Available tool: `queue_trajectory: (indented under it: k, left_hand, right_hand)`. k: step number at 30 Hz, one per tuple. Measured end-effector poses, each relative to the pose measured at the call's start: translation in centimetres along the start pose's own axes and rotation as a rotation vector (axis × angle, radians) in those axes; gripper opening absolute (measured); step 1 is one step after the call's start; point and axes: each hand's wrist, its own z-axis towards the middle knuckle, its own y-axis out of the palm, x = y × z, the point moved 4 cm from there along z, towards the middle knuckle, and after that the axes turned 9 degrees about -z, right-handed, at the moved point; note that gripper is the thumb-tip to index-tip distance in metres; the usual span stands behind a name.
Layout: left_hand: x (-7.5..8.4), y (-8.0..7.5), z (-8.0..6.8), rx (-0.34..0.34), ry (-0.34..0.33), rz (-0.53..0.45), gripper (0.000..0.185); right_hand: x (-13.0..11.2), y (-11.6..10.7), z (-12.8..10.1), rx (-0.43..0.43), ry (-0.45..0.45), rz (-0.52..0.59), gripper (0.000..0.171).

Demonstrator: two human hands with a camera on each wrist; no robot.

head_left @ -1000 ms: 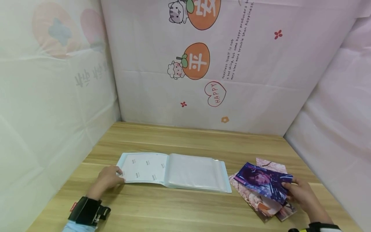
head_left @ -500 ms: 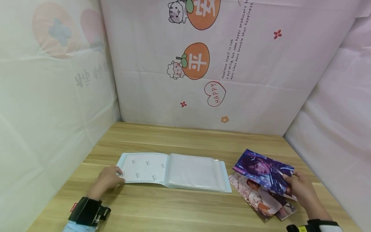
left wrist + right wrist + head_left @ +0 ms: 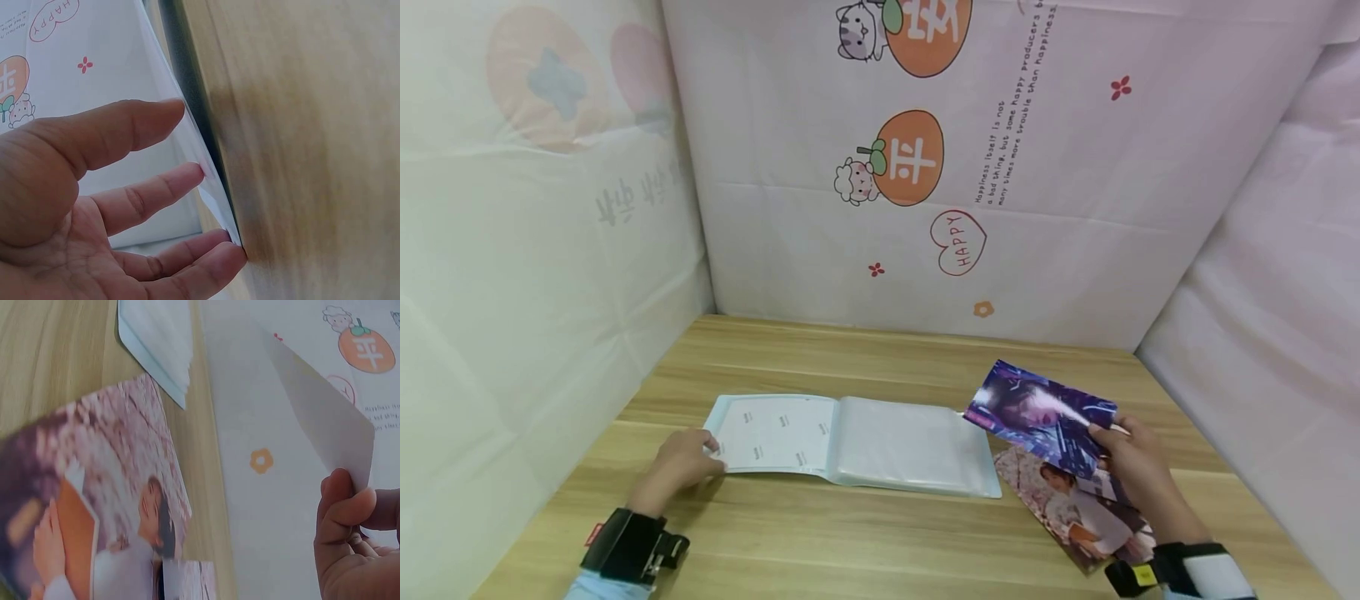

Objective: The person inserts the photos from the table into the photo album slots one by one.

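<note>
An open photo album (image 3: 850, 442) with a pale blue cover and clear sleeves lies on the wooden table (image 3: 880, 358). My left hand (image 3: 677, 465) rests with straight fingers on the album's left page corner; in the left wrist view the fingertips (image 3: 181, 112) touch the thin page edge (image 3: 206, 181). My right hand (image 3: 1138, 462) pinches a purple photo (image 3: 1037, 412) by its right edge and holds it lifted above the table, near the album's right side. The right wrist view shows that photo's white back (image 3: 319, 412) between thumb and fingers.
A small stack of photos (image 3: 1078, 512) with a pink blossom portrait on top lies on the table right of the album, also seen as the portrait print (image 3: 106, 506) in the right wrist view. Pink printed cloth walls (image 3: 925, 167) close in the back and both sides.
My right hand has lifted the purple photo off the stack and carried it up and left towards the album. The left hand has stayed on the album's corner.
</note>
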Motion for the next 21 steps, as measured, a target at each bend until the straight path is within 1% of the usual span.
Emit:
queue_trajectory:
  k: [7,8,13,17,21]
  left_hand:
    - [0.1,-0.1,0.0,0.005,-0.004,0.001,0.028]
    - [0.1,-0.1,0.0,0.005,-0.003,0.005,0.028]
    - [-0.2,0.0,0.3,0.006,0.003,0.019,0.028]
    - [-0.3,0.1,0.3,0.003,0.003,0.019,0.027]
    - [-0.3,0.1,0.3,0.000,-0.008,0.013,0.028]
  right_hand:
    - [-0.9,2.6,0.5,-0.046,-0.010,0.028,0.031]
    - [-1.0,3.0,0.5,-0.049,-0.012,0.023,0.030]
    - [-1.5,5.1,0.5,-0.081,-0.021,-0.023,0.034]
    - [-1.9,6.9,0.4,-0.127,-0.001,0.010,0.036]
    - [-2.3,8.8,0.5,-0.156,-0.018,0.067,0.034]
